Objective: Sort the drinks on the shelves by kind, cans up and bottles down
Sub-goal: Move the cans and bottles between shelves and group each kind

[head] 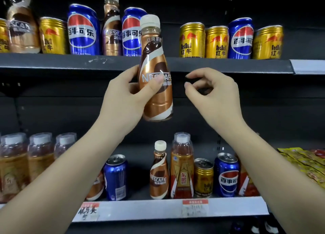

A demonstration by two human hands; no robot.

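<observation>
I face a dark shelving unit: the upper shelf (52, 61) mixes cans with two coffee bottles, the lower shelf (140, 209) mixes bottles with cans. My left hand (126, 94) grips a Nescafé bottle (156, 72) upright in mid-air between the shelves, I judge bound downward; my right hand (211, 91), just beside it, hangs loosely curled, holding nothing.
</observation>
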